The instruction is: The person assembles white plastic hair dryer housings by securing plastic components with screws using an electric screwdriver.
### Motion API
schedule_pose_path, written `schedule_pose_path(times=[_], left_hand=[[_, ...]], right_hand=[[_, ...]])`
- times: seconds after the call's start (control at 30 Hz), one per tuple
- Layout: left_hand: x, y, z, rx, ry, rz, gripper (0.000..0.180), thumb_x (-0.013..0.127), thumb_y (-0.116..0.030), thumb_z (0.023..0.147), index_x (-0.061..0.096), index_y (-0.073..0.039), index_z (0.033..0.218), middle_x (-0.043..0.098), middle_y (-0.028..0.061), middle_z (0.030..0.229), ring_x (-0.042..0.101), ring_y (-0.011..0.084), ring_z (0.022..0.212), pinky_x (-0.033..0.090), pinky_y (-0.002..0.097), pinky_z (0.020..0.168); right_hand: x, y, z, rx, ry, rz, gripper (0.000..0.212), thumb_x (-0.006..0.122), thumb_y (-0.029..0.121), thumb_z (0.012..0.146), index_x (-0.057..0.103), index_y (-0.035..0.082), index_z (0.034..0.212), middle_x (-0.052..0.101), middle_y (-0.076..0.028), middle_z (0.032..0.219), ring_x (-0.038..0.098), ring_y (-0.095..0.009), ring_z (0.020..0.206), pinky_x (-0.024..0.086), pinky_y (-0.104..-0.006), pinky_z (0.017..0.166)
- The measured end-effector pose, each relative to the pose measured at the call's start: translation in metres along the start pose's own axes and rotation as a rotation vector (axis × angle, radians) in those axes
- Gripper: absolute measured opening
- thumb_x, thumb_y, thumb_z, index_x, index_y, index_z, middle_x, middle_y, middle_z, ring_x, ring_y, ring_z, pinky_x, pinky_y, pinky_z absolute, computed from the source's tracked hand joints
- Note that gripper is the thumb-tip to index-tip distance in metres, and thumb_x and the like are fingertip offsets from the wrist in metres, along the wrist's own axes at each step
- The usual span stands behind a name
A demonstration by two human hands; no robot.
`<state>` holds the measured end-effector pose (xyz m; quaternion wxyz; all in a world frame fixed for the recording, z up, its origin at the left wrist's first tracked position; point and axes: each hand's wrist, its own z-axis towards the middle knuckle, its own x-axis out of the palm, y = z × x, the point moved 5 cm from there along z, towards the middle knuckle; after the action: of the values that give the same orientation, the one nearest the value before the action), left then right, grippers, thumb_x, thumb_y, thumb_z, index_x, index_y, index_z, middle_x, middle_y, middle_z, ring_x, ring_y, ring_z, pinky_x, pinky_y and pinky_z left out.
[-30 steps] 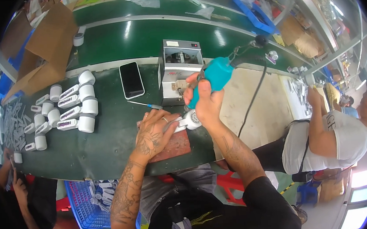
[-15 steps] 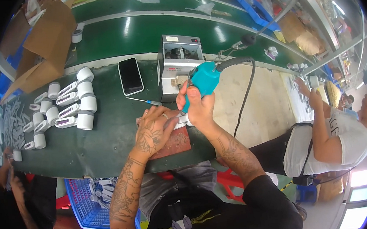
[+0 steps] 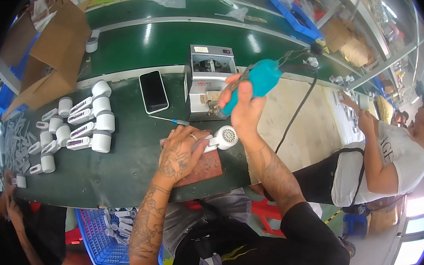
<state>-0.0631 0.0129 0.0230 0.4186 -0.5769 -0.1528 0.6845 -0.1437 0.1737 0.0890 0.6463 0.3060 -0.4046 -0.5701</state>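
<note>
My right hand (image 3: 244, 107) grips a teal electric screwdriver (image 3: 266, 76). Its lower end is beside the front of a grey screw feeder (image 3: 199, 87). My left hand (image 3: 177, 152) presses down on the handle of a white handheld device (image 3: 226, 137), which has a round, grille-faced head and looks like a small fan. The handle lies over a reddish pad (image 3: 202, 169), while the round head sticks out to the right. My left fingers hide most of the handle.
Several similar white devices (image 3: 102, 122) stand in rows at left, near a heap of small grey parts (image 3: 16, 143). A phone (image 3: 154, 91) and a small screwdriver (image 3: 179, 121) lie left of the feeder. A blue basket (image 3: 93, 241) sits below the table edge. Another person (image 3: 374, 164) works at right.
My right hand has lifted the electric screwdriver off the white device and moved up and right, towards the feeder's front. The device's round head is now uncovered. My left hand stays on the handle.
</note>
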Motion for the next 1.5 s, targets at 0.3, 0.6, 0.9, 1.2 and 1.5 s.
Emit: schedule_pose_path(times=[0.3,0.6,0.9,1.2,1.5], left_hand=[[-0.002,-0.003,0.001,0.024,-0.032,-0.015,0.024,0.065,-0.025,0.097,0.076,-0.013,0.115,0.067,0.0057,0.105,0.060,0.0287,0.102,0.046,0.0459,0.097],[-0.002,0.000,-0.001,-0.018,-0.019,-0.026,0.024,0.066,-0.024,0.097,0.076,-0.012,0.115,0.067,0.0054,0.105,0.061,0.0295,0.106,0.045,0.0494,0.103],[-0.001,-0.001,-0.001,-0.007,-0.030,-0.003,0.024,0.067,-0.022,0.096,0.076,-0.012,0.115,0.067,0.0041,0.107,0.061,0.0289,0.103,0.046,0.0474,0.098],[0.002,-0.003,-0.002,0.033,-0.070,0.060,0.024,0.067,-0.020,0.095,0.076,-0.012,0.116,0.067,0.0045,0.105,0.061,0.0296,0.102,0.047,0.0467,0.096],[0.006,-0.009,0.003,0.071,-0.081,0.057,0.022,0.069,-0.015,0.093,0.075,-0.011,0.114,0.068,0.0051,0.105,0.062,0.0307,0.101,0.048,0.0480,0.092]], right_hand=[[0.010,-0.026,0.014,-0.096,0.150,-0.010,0.048,0.061,0.046,0.104,0.056,-0.001,0.101,0.057,-0.006,0.070,0.058,-0.016,0.061,0.049,-0.0312,0.057],[0.009,-0.001,-0.023,0.147,0.137,0.076,0.044,0.060,0.041,0.105,0.059,-0.003,0.105,0.058,-0.004,0.070,0.058,-0.014,0.060,0.047,-0.0297,0.055],[-0.002,0.008,-0.055,0.161,0.185,0.157,0.050,0.067,0.044,0.101,0.062,-0.005,0.110,0.062,-0.003,0.075,0.060,-0.013,0.065,0.049,-0.0288,0.059],[0.000,-0.004,-0.061,0.208,0.148,0.117,0.062,0.067,0.060,0.096,0.057,-0.001,0.100,0.058,-0.007,0.070,0.058,-0.018,0.060,0.048,-0.0320,0.055],[-0.008,-0.017,-0.063,0.200,0.183,0.185,0.054,0.072,0.052,0.095,0.055,0.000,0.097,0.057,-0.008,0.070,0.057,-0.018,0.059,0.047,-0.0329,0.055]])
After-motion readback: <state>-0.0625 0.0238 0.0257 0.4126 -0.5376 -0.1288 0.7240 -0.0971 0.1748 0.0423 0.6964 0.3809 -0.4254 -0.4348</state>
